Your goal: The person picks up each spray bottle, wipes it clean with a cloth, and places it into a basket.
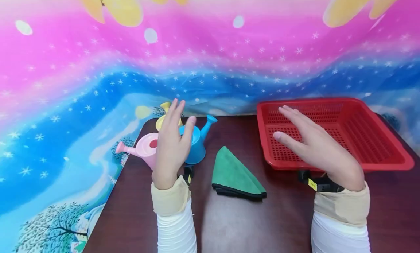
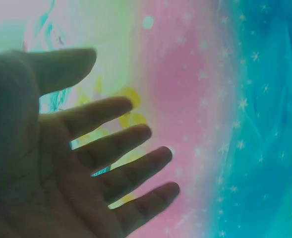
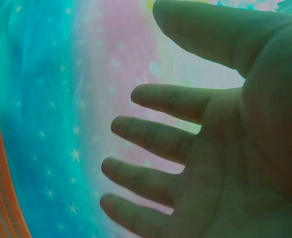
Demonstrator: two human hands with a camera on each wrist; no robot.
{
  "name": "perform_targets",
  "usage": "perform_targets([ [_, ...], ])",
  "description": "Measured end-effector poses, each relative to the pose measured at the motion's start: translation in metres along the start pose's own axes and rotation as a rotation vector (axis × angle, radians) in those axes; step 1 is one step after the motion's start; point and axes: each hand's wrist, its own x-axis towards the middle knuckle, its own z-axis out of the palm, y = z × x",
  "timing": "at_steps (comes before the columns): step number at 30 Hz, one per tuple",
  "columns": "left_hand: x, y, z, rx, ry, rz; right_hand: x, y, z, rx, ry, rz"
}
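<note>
My left hand [image 1: 172,147] is raised with straight fingers, holding nothing. Behind it in the head view stand a pink watering can [image 1: 147,147], a blue watering can [image 1: 197,147] and a yellow watering can [image 1: 160,122], each partly hidden by the hand. My right hand [image 1: 319,147], also straight-fingered and holding nothing, is raised in front of the red plastic basket [image 1: 267,163]. Between the two hands a folded green cloth [image 1: 234,172] with black edging lies on the table. Both wrist views show spread fingers and bare palms.
The dark brown table [image 1: 246,227] has its left edge running diagonally past the pink can. A printed curtain [image 1: 210,56] in pink and blue hangs behind and to the left. The basket takes up the table's back right.
</note>
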Motion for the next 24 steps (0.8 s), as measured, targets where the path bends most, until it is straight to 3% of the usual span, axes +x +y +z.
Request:
perform_targets([
  [6,-0.006,-0.012,-0.018,-0.073,0.283,0.052,0.007,-0.019,0.019,-0.013,0.014,-0.147],
  [10,-0.013,-0.022,-0.029,-0.087,0.362,0.051,0.015,-0.032,0.038,-0.015,-0.02,-0.21],
  [17,-0.024,-0.034,-0.04,-0.002,0.327,-0.025,0.031,-0.037,0.078,-0.069,-0.094,-0.231],
  [21,-0.028,-0.044,-0.041,0.028,0.28,-0.083,0.033,-0.037,0.108,-0.117,-0.157,-0.177],
  [24,-0.032,-0.056,-0.039,0.055,0.201,-0.157,0.032,-0.039,0.125,-0.148,-0.193,-0.114],
])
